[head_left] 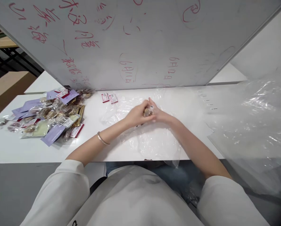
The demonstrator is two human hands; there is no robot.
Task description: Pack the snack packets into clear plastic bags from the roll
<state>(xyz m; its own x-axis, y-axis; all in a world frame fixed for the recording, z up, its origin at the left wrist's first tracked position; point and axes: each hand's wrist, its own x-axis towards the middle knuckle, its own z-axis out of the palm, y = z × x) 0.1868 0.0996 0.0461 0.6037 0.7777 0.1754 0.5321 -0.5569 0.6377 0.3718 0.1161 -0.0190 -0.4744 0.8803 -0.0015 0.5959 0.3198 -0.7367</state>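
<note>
My left hand (138, 114) and my right hand (159, 113) meet above the middle of the white table. Between them is a small clear-wrapped packet (147, 111) with brownish contents, partly hidden by my fingers. Both hands are closed around it, the left from its left side and the right from the other. Clear plastic film (150, 141) lies spread under and around my hands. Just beyond, to the left, two small red-and-white boxes (105, 98) lie side by side.
A heap of wrapped packets (51, 113), with purple sachets (52, 135) and red-and-white boxes among them, covers the table's left part. A whiteboard (145, 40) with red writing stands at the back. Large clear plastic sheeting (256, 125) lies on the right. A cardboard box (10, 88) is far left.
</note>
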